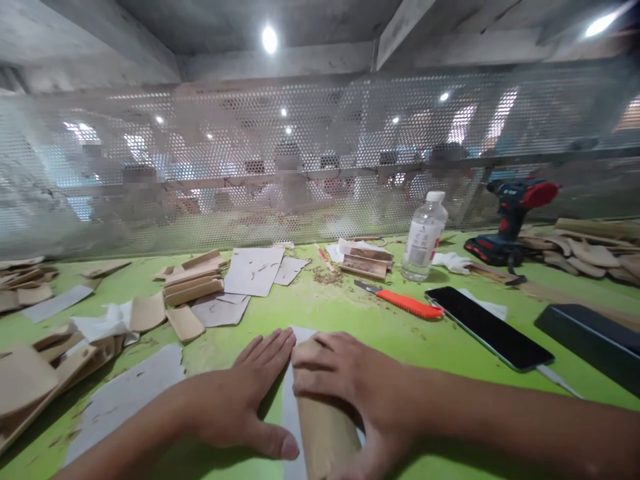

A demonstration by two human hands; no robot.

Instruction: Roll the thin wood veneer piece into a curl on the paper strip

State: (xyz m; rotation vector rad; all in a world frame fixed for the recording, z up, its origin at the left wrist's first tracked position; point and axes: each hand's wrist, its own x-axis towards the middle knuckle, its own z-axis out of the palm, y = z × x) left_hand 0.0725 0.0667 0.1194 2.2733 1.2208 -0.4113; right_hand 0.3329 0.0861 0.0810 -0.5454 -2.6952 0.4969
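Observation:
A curved tan piece, probably split bamboo, lies lengthwise over a strip of white paper at the bottom middle of the head view. My right hand arches over it, fingers wrapped across its top and thumb along its near right side. Flat on the left of the strip rests my left hand, fingers stretched forward and thumb apart, its fingertips by the paper's edge. Part of the piece is hidden under my right hand. Beyond it lies an orange utility knife with its blade out.
A black phone on a cable, a dark box, a clear bottle and a cordless drill stand or lie to the right. More bamboo pieces and paper sheets lie left. A perforated metal screen borders the green table.

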